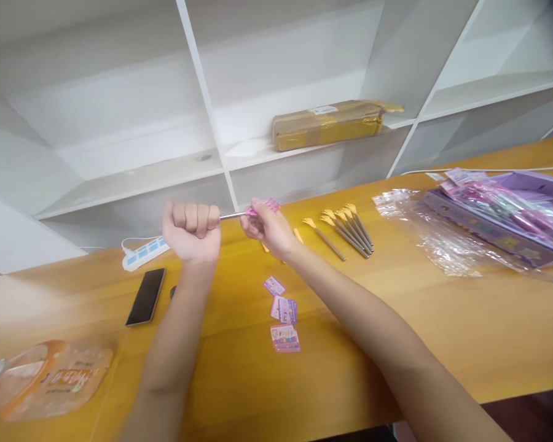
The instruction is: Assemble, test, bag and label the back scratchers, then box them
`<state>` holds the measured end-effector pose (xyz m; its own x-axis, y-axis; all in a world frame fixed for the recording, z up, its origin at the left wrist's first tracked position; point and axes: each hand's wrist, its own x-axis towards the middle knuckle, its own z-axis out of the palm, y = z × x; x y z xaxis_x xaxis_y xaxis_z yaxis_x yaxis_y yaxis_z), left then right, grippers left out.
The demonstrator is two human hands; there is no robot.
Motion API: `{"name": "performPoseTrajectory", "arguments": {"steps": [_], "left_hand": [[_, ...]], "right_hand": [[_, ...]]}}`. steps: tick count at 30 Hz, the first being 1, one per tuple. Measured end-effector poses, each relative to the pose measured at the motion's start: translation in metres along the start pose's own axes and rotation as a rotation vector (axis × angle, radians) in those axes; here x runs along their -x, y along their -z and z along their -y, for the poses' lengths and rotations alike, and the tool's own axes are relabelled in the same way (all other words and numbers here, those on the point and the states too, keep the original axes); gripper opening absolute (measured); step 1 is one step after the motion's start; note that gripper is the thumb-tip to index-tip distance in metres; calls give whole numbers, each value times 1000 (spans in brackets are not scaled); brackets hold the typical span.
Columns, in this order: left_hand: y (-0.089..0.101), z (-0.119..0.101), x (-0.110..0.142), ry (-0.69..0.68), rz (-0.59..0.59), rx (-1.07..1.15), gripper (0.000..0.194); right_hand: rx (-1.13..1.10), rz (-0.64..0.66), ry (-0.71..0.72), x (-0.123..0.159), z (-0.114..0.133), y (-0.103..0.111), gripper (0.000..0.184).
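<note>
In the head view, the left hand (192, 230) is clenched around one end of a pink-headed rod (231, 216), its right hand (271, 228) counterpart gripping the pink head. Yellow-headed rods (350, 228) lie right of this grip, small cards (284, 310) below, a phone (146, 297) lower left.

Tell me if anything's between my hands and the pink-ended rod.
Nothing visible is. Your left hand grips the pink-ended rod, your right hand holds its pink part, and only its shaft shows between them.
</note>
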<state>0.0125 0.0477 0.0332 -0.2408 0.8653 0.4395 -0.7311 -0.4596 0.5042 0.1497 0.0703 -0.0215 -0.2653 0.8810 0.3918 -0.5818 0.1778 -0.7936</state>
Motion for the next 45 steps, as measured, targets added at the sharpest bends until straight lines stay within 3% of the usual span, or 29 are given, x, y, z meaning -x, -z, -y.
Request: {"name": "performPoseTrajectory", "arguments": {"steps": [3, 5, 10, 13, 15, 18, 22, 27, 36, 45], "left_hand": [[3, -14, -10, -57, -34, 19, 60], [15, -37, -23, -115, -71, 42, 59], [69, -125, -55, -240, -166, 224, 55], [93, -156, -62, -241, -204, 306, 53], [97, -159, -64, -215, -232, 342, 53], [96, -147, -68, -191, -216, 406, 55], [96, -135, -73, -172, -148, 465, 56], [99, -130, -73, -134, -36, 497, 53], [94, -129, -72, -148, -77, 506, 51], [100, -133, -71, -163, -35, 476, 49]], "right_hand": [[8, -13, 19, -4, 8, 9, 58], [12, -81, 50, -11, 22, 27, 59], [65, -392, 254, -21, 88, 112, 67], [105, -536, 379, -11, 125, 151, 66], [116, -562, 486, -2, 140, 160, 64], [90, -608, 582, 10, 153, 155, 59], [40, -709, 571, 20, 162, 149, 57], [-12, -705, 586, 24, 166, 158, 57], [53, -813, 601, 12, 161, 153, 55], [62, -657, 591, 11, 153, 154, 50]]}}
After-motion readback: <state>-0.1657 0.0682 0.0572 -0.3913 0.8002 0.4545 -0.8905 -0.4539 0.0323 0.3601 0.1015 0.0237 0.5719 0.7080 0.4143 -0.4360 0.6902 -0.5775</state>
